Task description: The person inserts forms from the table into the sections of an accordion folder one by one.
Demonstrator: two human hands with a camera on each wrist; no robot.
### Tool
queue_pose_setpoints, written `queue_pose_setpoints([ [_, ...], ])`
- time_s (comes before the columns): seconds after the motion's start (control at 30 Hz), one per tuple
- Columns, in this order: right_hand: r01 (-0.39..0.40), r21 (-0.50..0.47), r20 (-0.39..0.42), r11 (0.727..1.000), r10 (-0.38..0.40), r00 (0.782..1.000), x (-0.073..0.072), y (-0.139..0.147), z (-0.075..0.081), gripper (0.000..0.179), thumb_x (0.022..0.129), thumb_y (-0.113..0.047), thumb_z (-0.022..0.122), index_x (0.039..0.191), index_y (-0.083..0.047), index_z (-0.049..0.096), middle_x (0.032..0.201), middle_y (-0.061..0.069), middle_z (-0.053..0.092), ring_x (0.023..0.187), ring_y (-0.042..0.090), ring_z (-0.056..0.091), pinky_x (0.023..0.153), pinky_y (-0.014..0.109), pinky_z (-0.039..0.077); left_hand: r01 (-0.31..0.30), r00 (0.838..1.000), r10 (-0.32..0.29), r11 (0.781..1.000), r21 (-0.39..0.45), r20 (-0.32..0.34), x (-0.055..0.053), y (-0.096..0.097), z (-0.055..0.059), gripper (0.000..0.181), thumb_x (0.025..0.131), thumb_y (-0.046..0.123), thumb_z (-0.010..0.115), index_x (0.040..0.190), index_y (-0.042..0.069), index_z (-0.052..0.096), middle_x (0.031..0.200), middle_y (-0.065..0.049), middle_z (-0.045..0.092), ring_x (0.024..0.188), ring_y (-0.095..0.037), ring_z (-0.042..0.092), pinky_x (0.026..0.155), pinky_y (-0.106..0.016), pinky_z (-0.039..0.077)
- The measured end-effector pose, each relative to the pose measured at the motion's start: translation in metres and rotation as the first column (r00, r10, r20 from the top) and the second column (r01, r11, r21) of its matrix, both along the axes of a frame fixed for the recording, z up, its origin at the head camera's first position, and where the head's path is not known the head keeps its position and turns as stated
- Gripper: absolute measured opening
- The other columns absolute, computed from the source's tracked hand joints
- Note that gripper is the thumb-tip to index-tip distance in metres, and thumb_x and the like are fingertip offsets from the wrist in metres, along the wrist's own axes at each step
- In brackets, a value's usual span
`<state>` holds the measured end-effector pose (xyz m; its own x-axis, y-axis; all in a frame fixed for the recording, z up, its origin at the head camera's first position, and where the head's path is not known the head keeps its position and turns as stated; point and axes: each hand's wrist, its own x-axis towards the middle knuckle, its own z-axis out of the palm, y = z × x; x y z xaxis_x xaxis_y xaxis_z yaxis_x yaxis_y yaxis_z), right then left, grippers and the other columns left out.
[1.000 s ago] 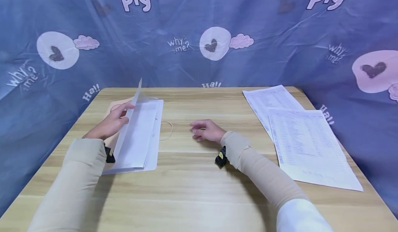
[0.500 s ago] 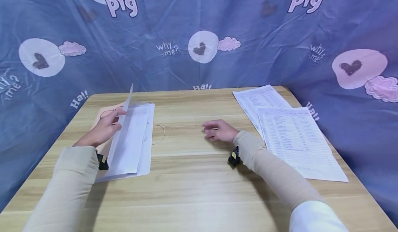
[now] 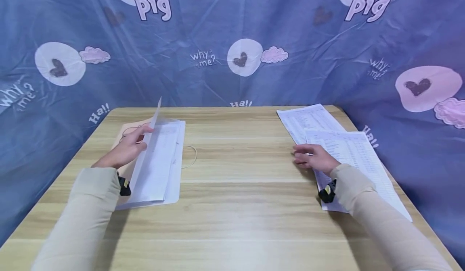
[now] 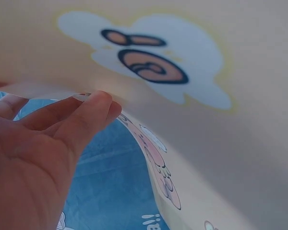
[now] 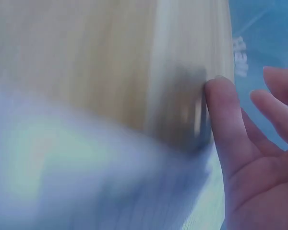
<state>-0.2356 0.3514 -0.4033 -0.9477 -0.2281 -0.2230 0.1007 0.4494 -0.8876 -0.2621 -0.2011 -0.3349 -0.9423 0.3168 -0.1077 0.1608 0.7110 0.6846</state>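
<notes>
Left grip (image 3: 125,149): thumb and fingertips pinch the edge of a folder's raised cover (image 4: 249,67); cartoon print (image 4: 156,64) on the palm-facing side. Just right of this grip, the folder (image 3: 173,187) lies open on the table (image 3: 239,226), papers (image 3: 156,164) inside. Farther right, a thin cord loop (image 3: 196,155) bows out from its edge.

Right grip (image 3: 316,158), well apart from the left: fingers loosely bent, nothing seen between them. It is over the left edge of the front loose sheet (image 3: 374,170); touching or just above, cannot tell. Rear loose sheet (image 3: 308,117) lies beyond this grip, partly under the front one.

Step in hand, as I judge it: left props the folder open, right goes for loose paper. Next move would call for fingertips under one sheet's edge, a lift without creasing, left pinch steady.

Hard to make out: right wrist view smeared, dark patch by the fingertip unclear; forearm covers part of the front sheet; text unreadable; folder papers uncountable.
</notes>
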Motion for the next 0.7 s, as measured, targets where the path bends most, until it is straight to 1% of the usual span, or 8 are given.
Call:
queue_pose_setpoints([
  [0.1, 0.035, 0.026, -0.005, 0.999, -0.035, 0.999, 0.009, 0.018, 0.000, 0.049, 0.097, -0.011, 0.049, 0.138, 0.012, 0.035, 0.133, 0.036, 0.042, 0.093, 0.010, 0.064, 0.079, 0.028, 0.054, -0.001, 1.000, 0.001, 1.000, 0.005, -0.003, 0.001, 0.000, 0.000, 0.048, 0.093, 0.002, 0.035, 0.141, -0.002, 0.028, 0.155, -0.022, 0.009, 0.134, -0.053, 0.019, 0.102, -0.063, 0.029],
  [0.27, 0.094, 0.115, -0.045, 0.989, -0.089, 0.995, 0.022, 0.044, 0.003, 0.051, 0.097, -0.017, 0.050, 0.138, 0.011, 0.037, 0.132, 0.037, 0.043, 0.088, 0.002, 0.063, 0.074, 0.026, 0.055, -0.007, 1.000, 0.007, 1.000, 0.014, -0.002, 0.000, 0.000, -0.003, 0.048, 0.093, 0.002, 0.034, 0.140, 0.001, 0.029, 0.151, -0.025, 0.018, 0.132, -0.050, 0.027, 0.098, -0.061, 0.035],
  [0.33, 0.123, 0.154, -0.054, 0.980, -0.116, 0.992, 0.028, 0.055, 0.004, 0.052, 0.097, -0.020, 0.051, 0.137, 0.011, 0.037, 0.132, 0.037, 0.043, 0.085, -0.002, 0.062, 0.073, 0.026, 0.055, -0.009, 1.000, 0.009, 1.000, 0.016, -0.001, 0.000, 0.000, -0.004, 0.047, 0.093, 0.001, 0.034, 0.140, 0.001, 0.029, 0.151, -0.025, 0.019, 0.133, -0.048, 0.028, 0.098, -0.060, 0.035],
  [0.43, 0.156, 0.194, -0.064, 0.968, -0.146, 0.987, 0.037, 0.074, 0.003, 0.055, 0.097, -0.024, 0.050, 0.137, 0.013, 0.037, 0.131, 0.038, 0.042, 0.082, -0.006, 0.060, 0.070, 0.025, 0.055, -0.004, 1.000, 0.004, 1.000, 0.023, -0.001, -0.001, 0.001, -0.005, 0.048, 0.093, 0.001, 0.034, 0.140, -0.001, 0.028, 0.152, -0.024, 0.016, 0.133, -0.048, 0.027, 0.099, -0.060, 0.035],
  [0.53, 0.190, 0.244, -0.068, 0.951, -0.179, 0.982, 0.047, 0.094, 0.003, 0.058, 0.097, -0.026, 0.050, 0.136, 0.014, 0.036, 0.130, 0.038, 0.044, 0.079, -0.008, 0.058, 0.068, 0.025, 0.054, 0.004, 1.000, -0.004, 0.999, 0.034, 0.004, -0.003, 0.002, -0.005, 0.048, 0.093, 0.001, 0.034, 0.141, -0.003, 0.027, 0.153, -0.024, 0.014, 0.132, -0.047, 0.029, 0.099, -0.059, 0.035],
  [0.6, 0.215, 0.274, -0.078, 0.937, -0.201, 0.976, 0.052, 0.106, 0.003, 0.059, 0.097, -0.027, 0.051, 0.135, 0.014, 0.037, 0.125, 0.036, 0.049, 0.078, -0.008, 0.058, 0.067, 0.025, 0.054, 0.002, 1.000, -0.003, 0.999, 0.040, 0.009, -0.003, 0.003, -0.004, 0.049, 0.093, 0.001, 0.034, 0.141, -0.002, 0.027, 0.153, -0.024, 0.013, 0.131, -0.047, 0.030, 0.098, -0.059, 0.036],
  [0.7, 0.244, 0.334, -0.095, 0.911, -0.225, 0.970, 0.058, 0.122, 0.005, 0.060, 0.096, -0.030, 0.051, 0.135, 0.014, 0.038, 0.123, 0.033, 0.052, 0.075, -0.007, 0.058, 0.064, 0.024, 0.053, -0.011, 1.000, 0.011, 0.999, 0.037, 0.017, -0.003, 0.003, -0.003, 0.049, 0.092, 0.001, 0.034, 0.141, -0.002, 0.028, 0.155, -0.022, 0.010, 0.133, -0.049, 0.027, 0.100, -0.060, 0.034],
])
